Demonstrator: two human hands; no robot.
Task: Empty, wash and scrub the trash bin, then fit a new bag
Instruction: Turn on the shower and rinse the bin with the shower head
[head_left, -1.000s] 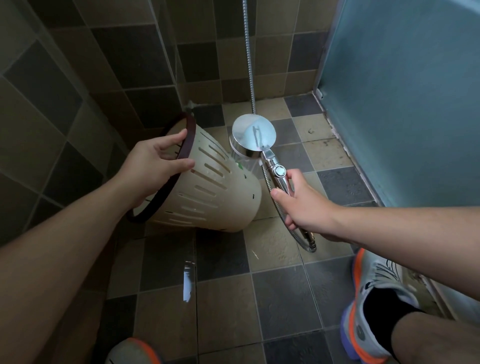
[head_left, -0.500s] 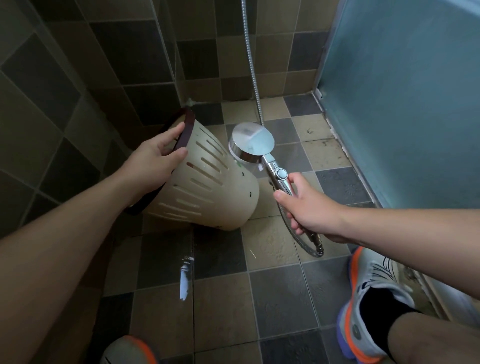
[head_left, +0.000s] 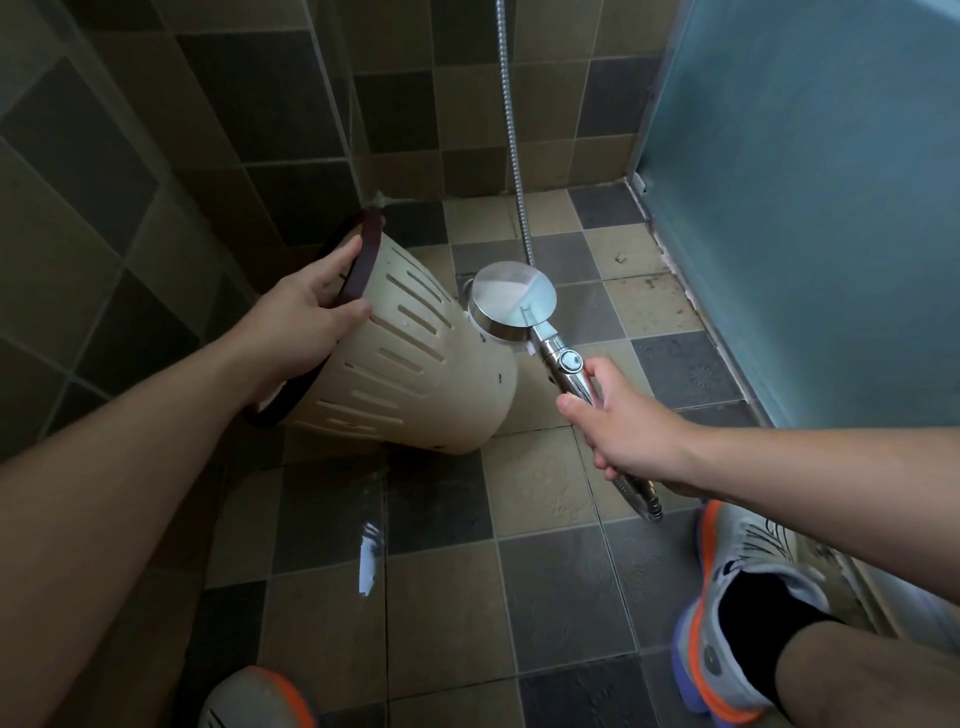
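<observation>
Since a second ago, both the bin and the shower head have shifted slightly rightward over the floor (head_left: 550, 587). Tipped on its side, the trash bin (head_left: 415, 374) looks emptied and is mid-wash; scrubbing and bagging remain. His left hand (head_left: 306, 317) grips its dark rim, while the right hand (head_left: 623, 421) clasps the shower head (head_left: 511, 301) beside the bin's base.

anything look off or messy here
Little stands out. The trash bin is tipped on its side, but the left hand grips its dark rim on purpose while the right hand holds the shower head against it. Dark specks dot the bin's base, and grime lines the floor beside the blue panel.
</observation>
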